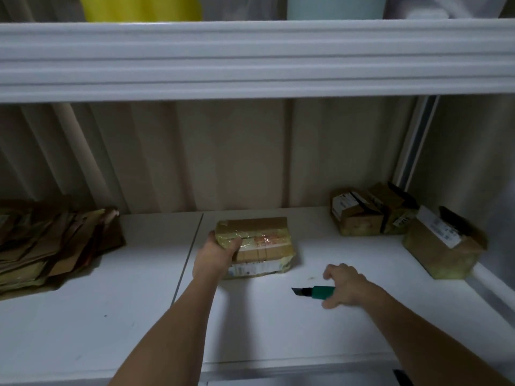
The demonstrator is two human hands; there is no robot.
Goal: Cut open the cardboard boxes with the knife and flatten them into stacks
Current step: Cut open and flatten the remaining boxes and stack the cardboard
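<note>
Risk lies chiefly with the knife [315, 292], whose dark blade is extended and points left, toward the taped box [255, 247] and the left hand [216, 253] that holds it. The right hand [344, 285] is laid over the green handle with fingers curled about it; whether the grip is fully closed on the handle or only settling on it cannot be told, as the picture is blurred there. If the knife were lifted from so loose a hold, it could slip or turn, and the exposed edge would be brought near the other forearm. The left-hand grip is closed on the near-left corner of the taped box, thumb over the top edge; a cut drawn along the tape toward that corner would be aimed at those fingers. The glossy tape is wrinkled and layered, so the blade is judged likely to snag and then jump.

The taped box rests on the white tabletop [83, 324], still sealed, so its contents cannot be seen. Two more boxes stand at the right: the far box [365, 215] with black tape and a label, and the near-right box [443, 246] with a flap raised; nothing inside either can be made out. A stack of flattened cardboard [53, 246] lies at the left, well apart from the hands.
</note>
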